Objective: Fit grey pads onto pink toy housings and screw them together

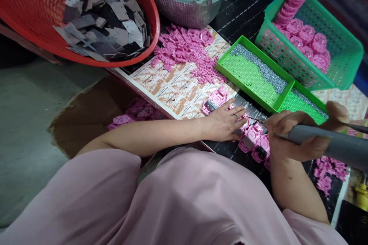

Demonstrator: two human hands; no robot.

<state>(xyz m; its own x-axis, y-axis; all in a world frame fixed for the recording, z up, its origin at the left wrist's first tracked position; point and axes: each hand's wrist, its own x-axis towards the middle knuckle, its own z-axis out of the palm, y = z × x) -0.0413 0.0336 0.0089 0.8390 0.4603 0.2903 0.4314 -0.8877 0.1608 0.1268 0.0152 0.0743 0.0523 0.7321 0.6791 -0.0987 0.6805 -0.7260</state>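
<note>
My left hand (222, 122), a ring on one finger, lies with fingers spread over a row of pink plastic parts; it hides some of them. One pink housing with a dark block (215, 100) shows just beyond its fingertips. My right hand (290, 134) is wrapped round a grey electric screwdriver (319, 139). The thin bit points left, its tip close to my left fingers and a pink part; whether it touches is hard to tell. More pink housings (253, 136) sit between my two hands, some with dark or metal pieces.
Beyond my hands are green trays of small screws (250, 90) and a green basket (342, 65) of pink parts. A pink heap (186, 48) lies on the table. Behind it are a red basket (153, 19) of metal plates and a grey basket (186, 9). A cardboard box (77, 118) stands below.
</note>
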